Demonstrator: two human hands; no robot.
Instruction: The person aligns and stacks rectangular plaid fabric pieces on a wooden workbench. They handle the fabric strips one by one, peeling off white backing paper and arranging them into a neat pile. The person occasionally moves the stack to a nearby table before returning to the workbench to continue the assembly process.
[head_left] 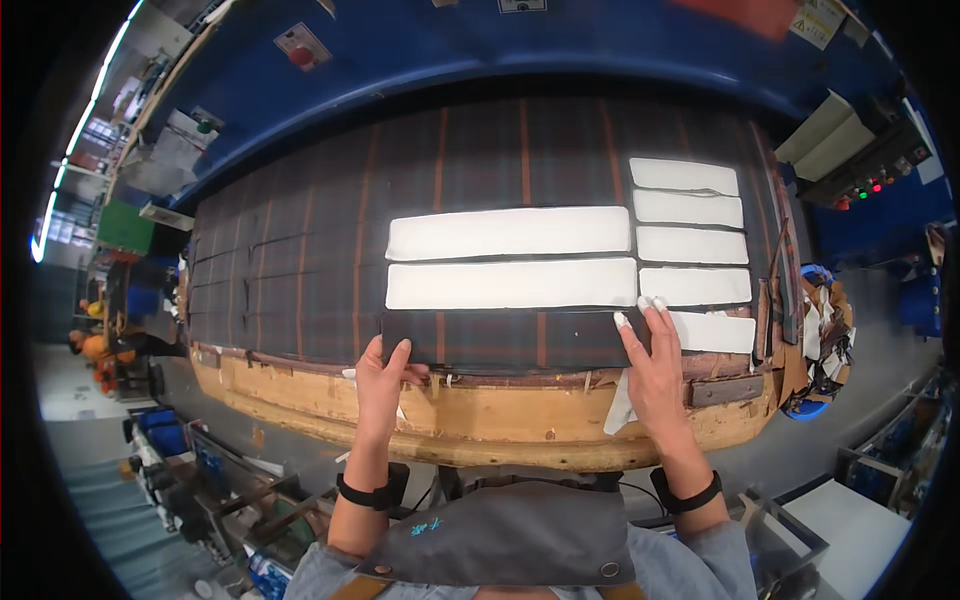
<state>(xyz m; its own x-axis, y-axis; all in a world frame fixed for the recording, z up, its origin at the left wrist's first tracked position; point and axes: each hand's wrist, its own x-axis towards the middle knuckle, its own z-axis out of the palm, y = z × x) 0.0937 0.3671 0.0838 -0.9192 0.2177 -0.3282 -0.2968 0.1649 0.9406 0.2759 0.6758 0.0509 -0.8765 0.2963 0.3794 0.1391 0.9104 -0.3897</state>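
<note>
Dark plaid cloth (pixel 330 250) with orange stripes covers the work table. My left hand (pixel 382 388) is at its near edge, two fingers raised apart and the others bent low, partly hidden. Farther right, my right hand (pixel 655 375) reaches over that edge with spread fingers and white-covered fingertips. Those tips rest by the corner of a long white strip (pixel 510 283). Another long white strip (pixel 510 233) lies just beyond it. Shorter white pieces (pixel 690 245) form a column at the right. The nearest short white piece (pixel 718 333) lies beside my right hand, which partly covers it.
The wooden table front (pixel 500 410) has a worn edge. A pale scrap (pixel 619 405) hangs near my right wrist. Blue machinery (pixel 420 55) spans the far side. At the right stand a control box with lit buttons (pixel 868 185) and a scrap bin (pixel 828 335). Someone in orange (pixel 97 350) is far left.
</note>
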